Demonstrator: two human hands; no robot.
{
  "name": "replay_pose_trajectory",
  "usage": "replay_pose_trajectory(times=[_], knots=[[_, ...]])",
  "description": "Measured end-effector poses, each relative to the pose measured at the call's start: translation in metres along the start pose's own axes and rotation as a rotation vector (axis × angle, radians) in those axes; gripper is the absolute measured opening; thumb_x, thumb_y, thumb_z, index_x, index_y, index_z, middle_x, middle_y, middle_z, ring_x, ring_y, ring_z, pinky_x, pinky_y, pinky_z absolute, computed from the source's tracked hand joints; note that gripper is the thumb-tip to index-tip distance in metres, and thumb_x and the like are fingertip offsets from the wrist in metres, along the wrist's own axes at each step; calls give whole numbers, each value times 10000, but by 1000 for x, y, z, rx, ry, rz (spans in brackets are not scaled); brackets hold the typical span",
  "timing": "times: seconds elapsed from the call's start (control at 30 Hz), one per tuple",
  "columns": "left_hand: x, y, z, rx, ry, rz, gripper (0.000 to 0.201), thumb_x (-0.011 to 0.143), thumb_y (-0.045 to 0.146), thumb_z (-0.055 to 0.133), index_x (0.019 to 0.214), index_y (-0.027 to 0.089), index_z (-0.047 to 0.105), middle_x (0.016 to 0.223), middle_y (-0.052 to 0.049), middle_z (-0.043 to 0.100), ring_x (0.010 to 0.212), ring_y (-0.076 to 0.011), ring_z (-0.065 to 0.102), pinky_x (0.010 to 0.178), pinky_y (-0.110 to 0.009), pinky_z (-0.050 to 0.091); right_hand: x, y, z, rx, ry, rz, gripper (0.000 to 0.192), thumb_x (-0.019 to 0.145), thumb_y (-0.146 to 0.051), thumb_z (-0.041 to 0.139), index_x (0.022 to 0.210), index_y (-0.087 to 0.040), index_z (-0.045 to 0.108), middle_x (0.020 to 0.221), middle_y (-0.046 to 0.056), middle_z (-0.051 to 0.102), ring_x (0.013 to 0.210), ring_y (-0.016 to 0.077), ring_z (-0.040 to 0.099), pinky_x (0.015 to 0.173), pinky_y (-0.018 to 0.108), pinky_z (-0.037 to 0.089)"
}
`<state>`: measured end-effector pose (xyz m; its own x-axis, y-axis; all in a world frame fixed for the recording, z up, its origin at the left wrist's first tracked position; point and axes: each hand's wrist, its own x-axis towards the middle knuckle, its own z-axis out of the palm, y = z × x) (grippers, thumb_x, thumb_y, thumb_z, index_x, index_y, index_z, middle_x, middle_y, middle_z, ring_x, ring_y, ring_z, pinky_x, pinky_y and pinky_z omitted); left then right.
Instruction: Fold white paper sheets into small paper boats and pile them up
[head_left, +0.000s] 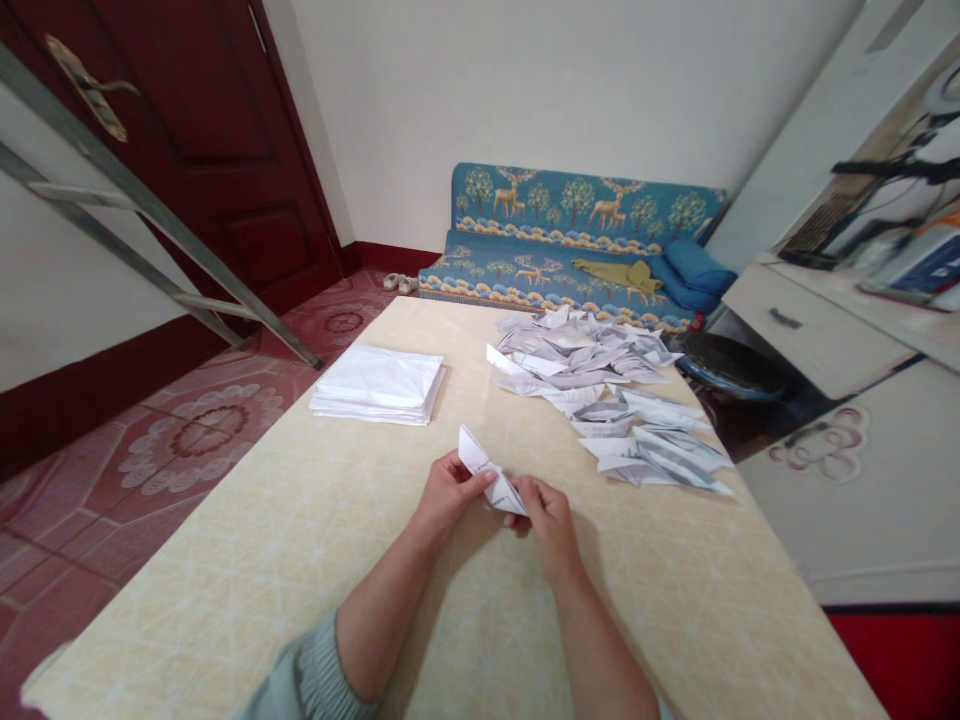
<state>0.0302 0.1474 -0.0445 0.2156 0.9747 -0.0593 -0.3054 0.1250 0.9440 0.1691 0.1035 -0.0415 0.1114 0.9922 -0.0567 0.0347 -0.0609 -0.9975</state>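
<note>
Between my two hands is a small folded piece of white paper point(480, 458) with dark print on it, held over the near middle of the table. My left hand point(448, 492) grips its left side, thumb pressed on the upper face. At the lower right corner, my right hand point(549, 515) pinches the paper between thumb and fingers. Beyond the left hand lies a stack of white paper sheets point(379, 383). A heap of folded printed papers point(592, 350), pointed at the ends, spreads over the far right of the table.
The table point(300, 560) has a pale yellow patterned cover. Behind it stands a blue sofa point(495, 255) with a deer pattern. A metal ladder point(157, 215) leans on the left near a dark red door point(225, 120). To the right is a white cabinet point(825, 330) beside a black round stool point(727, 362).
</note>
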Motion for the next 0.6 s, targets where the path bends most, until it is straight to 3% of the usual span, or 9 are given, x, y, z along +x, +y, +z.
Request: replay_pose_trajectory(times=[0.07,0.17,0.33,0.6], knots=[[1,-3,1,5,80,9,266,571,280,782,704,115,622,630,-19,662,546,-125,574,548,-228,445,0,0,3,13,-11,4,295,727,-406,603,837,-134,638,531,-13,575,435,99,496,415,184,378],[0,-7,5,24,92,0,285,535,267,796,699,115,620,655,-30,676,571,-138,590,558,-234,458,0,1,7,-30,38,-7,242,652,-318,679,811,-142,632,574,-21,583,470,99,510,446,184,396],[-1,-9,5,163,158,14,252,566,288,773,654,97,636,589,-30,654,493,-121,559,473,-212,440,0,0,7,-127,83,7,207,704,-338,618,663,-136,608,420,-49,487,378,82,424,390,177,323],[6,-3,-9,137,309,55,220,632,320,705,652,115,625,540,-6,631,450,-109,538,435,-203,436,-1,2,-4,-255,77,-71,188,722,-310,586,680,-136,646,490,-33,518,420,88,435,400,179,315]])
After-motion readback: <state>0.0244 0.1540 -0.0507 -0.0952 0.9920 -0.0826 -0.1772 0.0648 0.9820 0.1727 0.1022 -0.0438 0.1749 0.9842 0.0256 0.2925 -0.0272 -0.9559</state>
